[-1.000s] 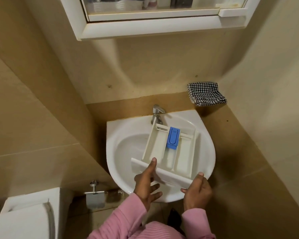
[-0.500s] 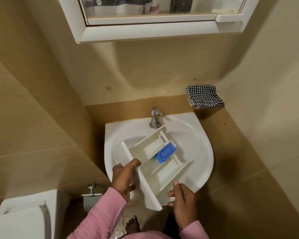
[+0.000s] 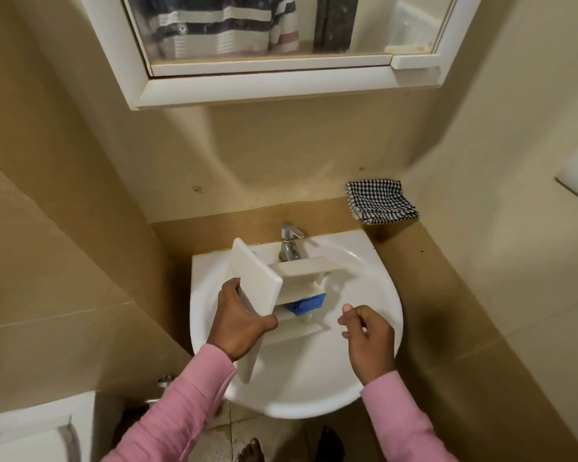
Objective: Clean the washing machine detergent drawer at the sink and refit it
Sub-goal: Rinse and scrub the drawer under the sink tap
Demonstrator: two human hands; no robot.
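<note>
The white detergent drawer [image 3: 291, 288] is tipped on its side over the white sink [image 3: 374, 361], its flat front panel turned toward me at the left. A blue insert [image 3: 309, 304] shows between its compartments. My left hand [image 3: 239, 320] grips the front panel by its left edge, thumb on the near face. My right hand [image 3: 367, 338] hovers over the basin to the right of the drawer, apart from it, fingers loosely curled and holding nothing. The chrome tap [image 3: 290, 243] stands just behind the drawer; no water is seen running.
A checked cloth [image 3: 379, 201] lies on the ledge at the back right. A mirror cabinet [image 3: 281, 51] hangs above the sink. A white toilet cistern [image 3: 30, 431] sits at the lower left, walls close in on both sides, and a bare foot [image 3: 249, 451] shows on the floor tiles.
The drawer has been turned from lying flat in the basin onto its side, front panel swung left and up. My right hand has let go of it; my left still holds the panel.
</note>
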